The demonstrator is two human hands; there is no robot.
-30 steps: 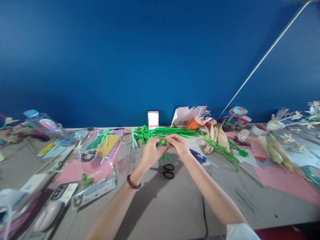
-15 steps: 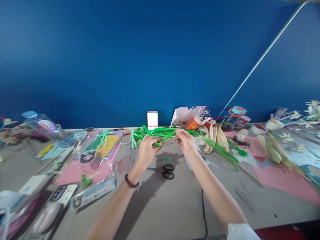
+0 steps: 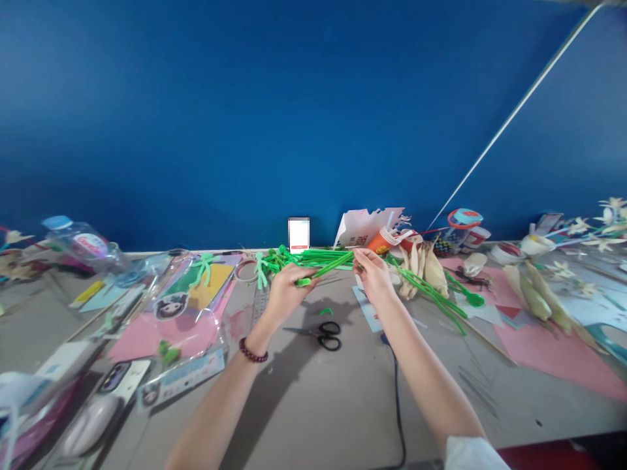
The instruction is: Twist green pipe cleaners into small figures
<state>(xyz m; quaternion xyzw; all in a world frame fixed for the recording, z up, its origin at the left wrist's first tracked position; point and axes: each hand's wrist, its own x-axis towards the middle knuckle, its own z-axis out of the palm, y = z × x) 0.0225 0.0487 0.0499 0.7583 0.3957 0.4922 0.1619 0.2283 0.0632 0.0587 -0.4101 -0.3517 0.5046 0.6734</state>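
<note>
Several green fuzzy stems [image 3: 336, 264] stretch between my two hands above the grey table. My left hand [image 3: 288, 288] is closed round their lower left end, and a dark red bead bracelet is on that wrist. My right hand [image 3: 373, 273] pinches the stems near their upper right end. Behind them more green stems [image 3: 323, 253] lie in a bundle. Black-handled scissors [image 3: 329, 336] lie on the table below my hands, with a small green scrap [image 3: 326, 311] just above them.
A lit phone [image 3: 298, 235] stands against the blue wall. Orange paper cups [image 3: 382, 241], dry husks [image 3: 434, 271] and loose green stems are at the right. A plastic bag [image 3: 169, 333] over pink paper and a bottle [image 3: 81, 241] are at the left. A black cable [image 3: 398, 405] runs toward the front edge.
My right hand has moved a little to the right along the stems, farther from my left hand. My left hand has shifted slightly left, and both still hold the stems.
</note>
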